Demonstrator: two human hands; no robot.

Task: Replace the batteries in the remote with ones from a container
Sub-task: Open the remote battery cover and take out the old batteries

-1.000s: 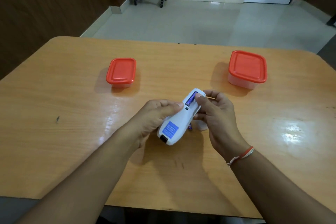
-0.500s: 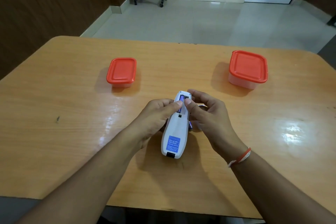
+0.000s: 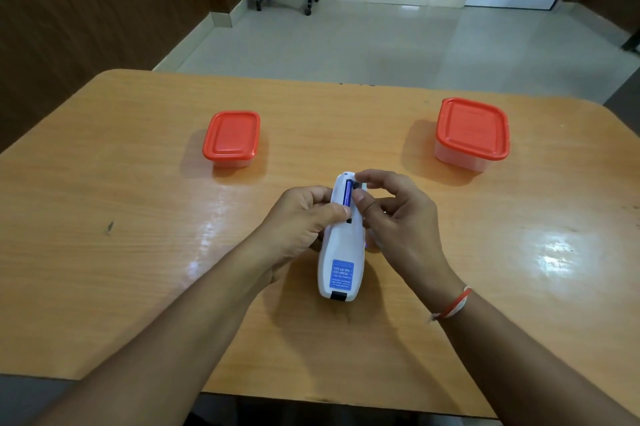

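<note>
Left hand grips white remote, back up; right hand fingertips at blue battery in open compartment.

bright, even light | glare on table — soft shadows | wide-angle edge bend

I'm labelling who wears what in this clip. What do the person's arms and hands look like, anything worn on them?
Both forearms are bare, with no sleeves in view. The right wrist carries a thin red and white thread band. The left hand and right hand show no rings or gloves.
</note>
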